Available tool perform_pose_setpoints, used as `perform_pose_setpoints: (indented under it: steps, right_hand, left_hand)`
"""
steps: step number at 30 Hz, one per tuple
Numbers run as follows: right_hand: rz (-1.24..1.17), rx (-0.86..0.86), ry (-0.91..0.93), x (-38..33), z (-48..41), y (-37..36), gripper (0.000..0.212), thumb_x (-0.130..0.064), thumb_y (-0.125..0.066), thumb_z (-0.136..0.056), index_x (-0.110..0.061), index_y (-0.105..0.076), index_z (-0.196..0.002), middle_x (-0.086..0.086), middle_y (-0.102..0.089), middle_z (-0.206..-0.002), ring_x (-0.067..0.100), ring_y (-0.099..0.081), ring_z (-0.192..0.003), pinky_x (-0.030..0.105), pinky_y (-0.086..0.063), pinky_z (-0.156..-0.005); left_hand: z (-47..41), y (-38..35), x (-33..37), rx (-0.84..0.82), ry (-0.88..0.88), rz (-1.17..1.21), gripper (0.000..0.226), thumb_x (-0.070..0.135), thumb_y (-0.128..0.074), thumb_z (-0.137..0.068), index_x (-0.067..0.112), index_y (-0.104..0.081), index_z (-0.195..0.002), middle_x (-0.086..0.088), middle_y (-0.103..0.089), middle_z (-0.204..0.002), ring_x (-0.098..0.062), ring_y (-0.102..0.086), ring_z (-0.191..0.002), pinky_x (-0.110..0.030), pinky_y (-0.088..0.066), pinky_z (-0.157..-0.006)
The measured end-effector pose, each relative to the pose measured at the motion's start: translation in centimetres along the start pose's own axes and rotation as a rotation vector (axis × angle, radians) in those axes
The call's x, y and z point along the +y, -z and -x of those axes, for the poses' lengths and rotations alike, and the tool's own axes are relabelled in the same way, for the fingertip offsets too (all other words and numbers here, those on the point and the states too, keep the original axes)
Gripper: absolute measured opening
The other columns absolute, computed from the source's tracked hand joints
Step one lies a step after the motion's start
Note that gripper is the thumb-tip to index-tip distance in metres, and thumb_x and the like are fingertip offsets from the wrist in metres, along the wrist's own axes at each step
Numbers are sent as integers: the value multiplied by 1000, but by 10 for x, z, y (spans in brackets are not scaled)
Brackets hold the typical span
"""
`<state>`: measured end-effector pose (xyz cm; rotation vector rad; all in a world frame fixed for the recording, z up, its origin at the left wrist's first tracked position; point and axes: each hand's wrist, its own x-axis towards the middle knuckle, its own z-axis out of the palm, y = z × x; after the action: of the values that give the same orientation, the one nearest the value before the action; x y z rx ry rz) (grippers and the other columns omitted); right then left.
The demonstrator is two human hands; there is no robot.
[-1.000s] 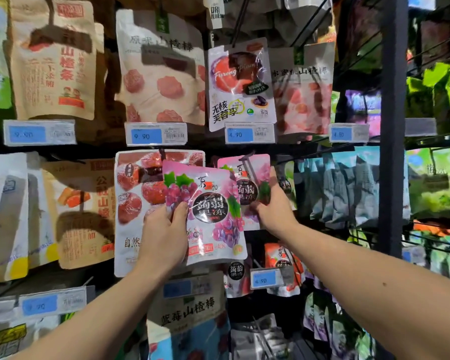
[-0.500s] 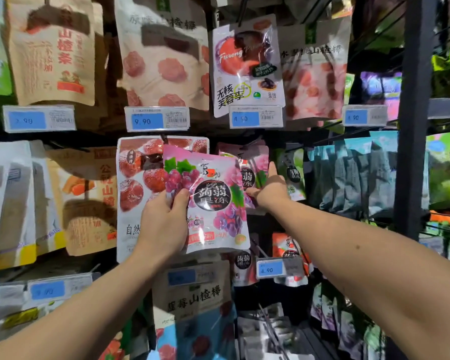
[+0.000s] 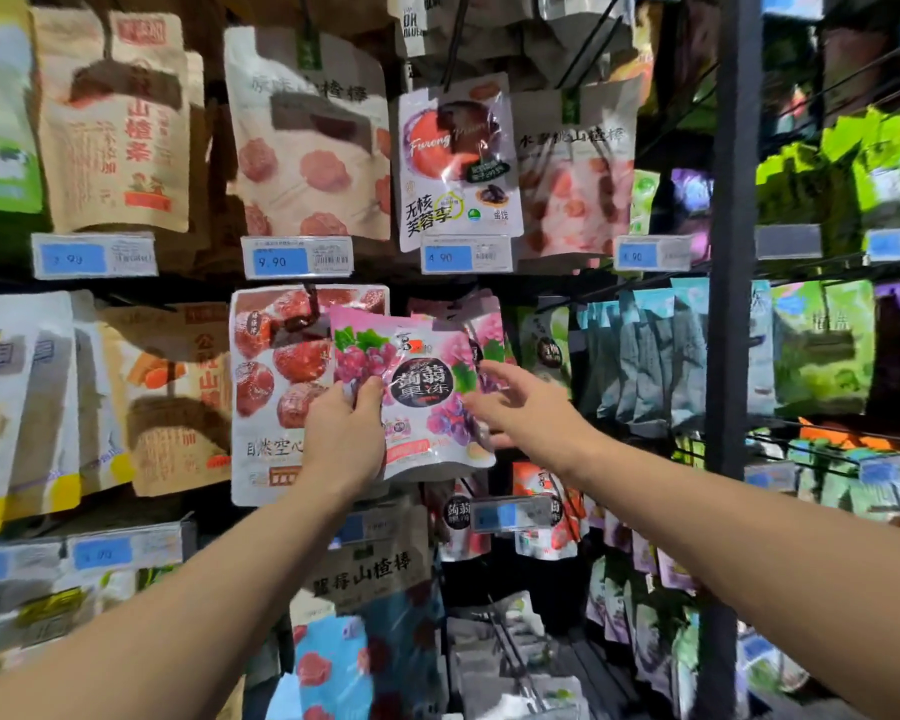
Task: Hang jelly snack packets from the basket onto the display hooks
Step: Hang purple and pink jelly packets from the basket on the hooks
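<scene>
Left hand (image 3: 346, 439): grip clamped on left edge of pink grape jelly packet (image 3: 422, 392), held up before the rack (image 3: 733, 356). Right hand (image 3: 520, 407): grip apart, fingers spread, beside packet's right edge. Behind: matching hung packets (image 3: 489, 330).

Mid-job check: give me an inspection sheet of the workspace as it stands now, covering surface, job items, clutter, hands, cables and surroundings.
Surface: display rack with rows of hanging snack bags above blue price tags.
Job's things: pink grape jelly packet is held up tilted in front of the middle row, apparently not yet on a hook. Similar pink packets hang just behind it. Basket not in view.
Clutter: nothing seen.
Hands: left hand grips the packet's lower left. Right hand is open, fingers spread at its right edge, contact unclear.
Cables: nothing seen.
Surroundings: red-fruit bag hangs to the left, teal bags to the right.
</scene>
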<state>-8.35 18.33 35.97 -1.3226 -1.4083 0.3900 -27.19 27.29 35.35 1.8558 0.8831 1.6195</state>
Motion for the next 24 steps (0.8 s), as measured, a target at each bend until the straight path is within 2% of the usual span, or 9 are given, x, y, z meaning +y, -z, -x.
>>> perform_pose_setpoints:
  steps: [3, 5, 8, 13, 15, 17, 20, 22, 24]
  right_hand:
    - [9, 0, 37, -6, 13, 4, 77, -28, -80, -88, -36, -38, -152, -12, -66, -107, -13, -66, -88, 4, -48, -72]
    - [-1, 23, 54, -8, 18, 9, 85, -17, -80, -88, -36, -32, -156, -6, -69, -101, -5, -69, -81, 2, -46, -66]
    - [4, 22, 74, -6, 21, 13, 92, -9, -79, -87, -36, -29, -159, 8, -70, -115, 17, -75, -91, 13, -54, -76]
    - [106, 125, 135, -1, 20, 15, 87, -16, -84, -82, -46, -41, -151, 1, -64, -127, 14, -67, -112, 35, -50, -108]
    - [107, 135, 149, 0, 20, 15, 86, -16, -85, -81, -50, -43, -148, 1, -65, -125, 20, -69, -109, 41, -54, -104]
    - [114, 150, 157, -1, 19, 16, 86, -13, -83, -82, -48, -43, -149, 3, -65, -123, 19, -72, -97, 33, -60, -91]
    - [108, 176, 164, -5, 20, 21, 81, -3, -78, -86, -33, -43, -153, -11, -59, -110, -8, -67, -75, 5, -50, -68]
    - [118, 197, 166, -6, 19, 26, 80, 2, -76, -87, -29, -42, -153, -19, -54, -104, -23, -60, -74, -3, -43, -65]
    - [131, 220, 162, -6, 15, 29, 81, 0, -77, -86, -31, -43, -153, -14, -60, -109, -20, -62, -79, -2, -45, -70]
  left_hand:
    - [7, -10, 10, 6, 4, 20, 46, 27, -51, -106, 14, -35, -65, -2, -34, -61, -15, -31, -56, -26, -22, -47]
    - [10, -14, 12, -23, -16, 24, 46, 26, -51, -106, 15, -36, -64, -1, -35, -59, -8, -31, -51, -23, -27, -45]
    - [15, -16, 14, -70, -32, 42, 47, 28, -51, -106, 17, -37, -62, 4, -36, -54, -4, -32, -40, -18, -28, -41]
    - [14, -14, 8, -98, -18, 112, 49, 39, -52, -104, 17, -43, -62, -1, -46, -53, -8, -38, -48, -27, -30, -51]
    - [14, -11, 8, -95, -26, 106, 51, 40, -48, -105, 11, -45, -63, -10, -49, -56, -12, -42, -52, -31, -32, -55]
    - [13, -8, 7, -77, -26, 100, 52, 39, -46, -106, 14, -41, -61, 0, -40, -50, -5, -34, -43, -26, -30, -48]
    - [6, 0, -1, -52, -26, 48, 52, 38, -44, -107, 11, -44, -63, -1, -38, -53, -8, -32, -42, -20, -25, -41]
    - [0, 6, -8, -32, -12, 35, 52, 40, -43, -107, 9, -45, -66, -4, -39, -55, -14, -33, -48, -22, -25, -42]
    - [-4, 9, -14, -21, 13, 36, 52, 42, -43, -107, 9, -44, -67, -4, -41, -56, -16, -34, -49, -26, -26, -44]
